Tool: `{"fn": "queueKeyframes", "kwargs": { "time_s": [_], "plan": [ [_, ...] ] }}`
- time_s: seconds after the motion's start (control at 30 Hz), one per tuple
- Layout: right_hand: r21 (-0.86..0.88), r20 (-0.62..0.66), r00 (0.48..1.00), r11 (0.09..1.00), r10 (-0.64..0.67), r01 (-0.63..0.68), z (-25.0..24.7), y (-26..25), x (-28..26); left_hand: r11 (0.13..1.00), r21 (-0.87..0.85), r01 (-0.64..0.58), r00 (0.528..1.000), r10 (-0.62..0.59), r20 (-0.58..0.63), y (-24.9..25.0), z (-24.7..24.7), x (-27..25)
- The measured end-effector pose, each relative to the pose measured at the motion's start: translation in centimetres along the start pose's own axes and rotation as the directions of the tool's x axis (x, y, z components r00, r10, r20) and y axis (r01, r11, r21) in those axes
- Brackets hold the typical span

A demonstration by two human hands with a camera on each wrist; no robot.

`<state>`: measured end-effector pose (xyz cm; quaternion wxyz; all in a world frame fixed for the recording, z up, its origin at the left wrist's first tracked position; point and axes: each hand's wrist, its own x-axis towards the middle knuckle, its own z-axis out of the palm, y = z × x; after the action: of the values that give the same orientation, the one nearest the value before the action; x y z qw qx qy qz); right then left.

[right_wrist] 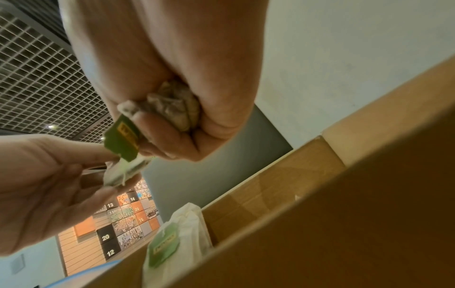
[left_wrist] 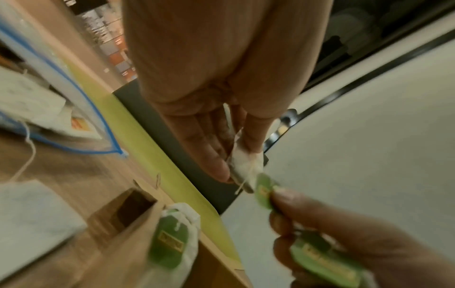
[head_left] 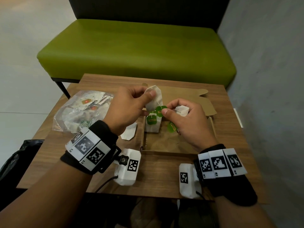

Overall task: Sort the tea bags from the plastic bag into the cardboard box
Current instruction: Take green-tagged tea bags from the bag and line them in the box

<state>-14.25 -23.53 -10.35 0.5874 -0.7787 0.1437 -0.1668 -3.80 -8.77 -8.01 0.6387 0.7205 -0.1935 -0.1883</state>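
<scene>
Above the open cardboard box (head_left: 178, 151), my left hand (head_left: 148, 94) pinches the top of a white tea bag (head_left: 155, 100). The thumb and forefinger of my right hand (head_left: 166, 109) pinch that bag's green tag (head_left: 160, 110). The same hand's curled fingers grip a second tea bag (head_left: 181, 111), crumpled in the right wrist view (right_wrist: 172, 106); its green tag (head_left: 171, 127) dangles below. One more tea bag (head_left: 152, 125) with a green tag stands in the box's far left corner. The clear plastic bag (head_left: 80, 112) lies to the left, with several tea bags inside.
A loose tea bag (head_left: 129, 133) lies on the wooden table (head_left: 156, 171) just left of the box. The box's lid (head_left: 185, 97) is folded back, away from me. Behind the table stands a green bench (head_left: 136, 50). A black bag (head_left: 14, 162) sits at the table's near left.
</scene>
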Motion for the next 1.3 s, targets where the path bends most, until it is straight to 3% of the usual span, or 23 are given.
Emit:
{"fn": "queueKeyframes", "kwargs": {
  "time_s": [0.23, 0.4, 0.73, 0.87, 0.93, 1.07, 1.17, 1.23, 1.3],
  "plan": [
    [-0.010, -0.052, 0.994, 0.996, -0.093, 0.093, 0.0, -0.4, 0.3, 0.968, 0.235, -0.084, 0.993, 0.060, 0.106, 0.1, 0.2, -0.4],
    [0.003, -0.060, 0.994, 0.996, -0.093, 0.093, 0.1, -0.1, 0.4, 0.983, 0.175, -0.047, 0.982, 0.014, 0.189, 0.5, 0.2, -0.6],
    [0.015, -0.132, 0.991, 0.999, 0.030, -0.028, -0.1, 0.5, 0.7, 0.994, 0.107, 0.029, 0.937, -0.064, 0.344, 0.7, 0.1, -0.8],
    [-0.026, -0.047, 0.994, 0.994, 0.104, -0.105, -0.1, 0.8, 0.6, 0.990, 0.135, 0.031, 0.956, -0.069, 0.284, 0.2, 0.1, -0.7],
    [-0.066, 0.023, 0.990, 0.988, 0.139, -0.137, 0.0, 1.0, 0.5, 0.974, 0.227, 0.025, 0.967, -0.081, 0.241, -0.2, 0.1, -0.6],
    [-0.151, 0.143, 0.961, 0.965, 0.238, -0.216, 0.0, 1.6, 0.7, 0.848, 0.523, -0.081, 0.986, -0.010, 0.168, -1.1, -0.3, -0.6],
    [-0.208, 0.200, 0.924, 0.936, 0.326, -0.285, 0.5, 1.8, 0.7, 0.803, 0.593, -0.054, 0.998, 0.030, 0.051, -1.7, -1.6, -0.2],
    [-0.250, 0.200, 0.914, 0.921, 0.352, -0.300, 1.2, 1.8, 0.6, 0.802, 0.598, 0.016, 1.000, -0.023, 0.004, -2.0, -2.4, -0.1],
    [-0.305, 0.158, 0.917, 0.901, 0.367, -0.309, 1.9, 1.8, 0.8, 0.819, 0.561, 0.120, 0.986, -0.164, 0.028, -2.2, -2.6, -0.4]
  ]
}}
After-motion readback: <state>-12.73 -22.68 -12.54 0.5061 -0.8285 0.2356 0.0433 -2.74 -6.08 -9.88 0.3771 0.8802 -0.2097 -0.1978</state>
